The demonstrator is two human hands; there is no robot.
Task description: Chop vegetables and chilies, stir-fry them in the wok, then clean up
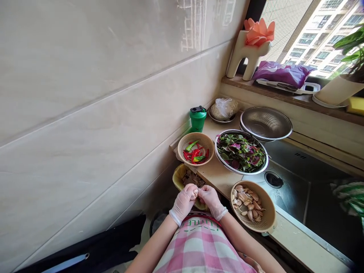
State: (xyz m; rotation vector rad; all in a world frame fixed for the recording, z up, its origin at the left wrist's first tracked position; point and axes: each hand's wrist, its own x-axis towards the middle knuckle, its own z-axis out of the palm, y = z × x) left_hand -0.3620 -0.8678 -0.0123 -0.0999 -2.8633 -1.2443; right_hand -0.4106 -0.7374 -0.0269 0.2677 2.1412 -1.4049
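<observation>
The garlic (195,192) is in the gloved left hand (183,201), its grip closed around it, above the yellow bowl (178,178); its long axis and which way it points are unclear. The right hand (212,201) meets it with bunched fingertips, their hold hidden. Right of them, the clove basket (269,206) sits on the pale surface (295,237) by the sink (295,189); beyond are the chilli basket (182,146), greens (241,151), tiled wall (99,113) and window (318,38).
</observation>
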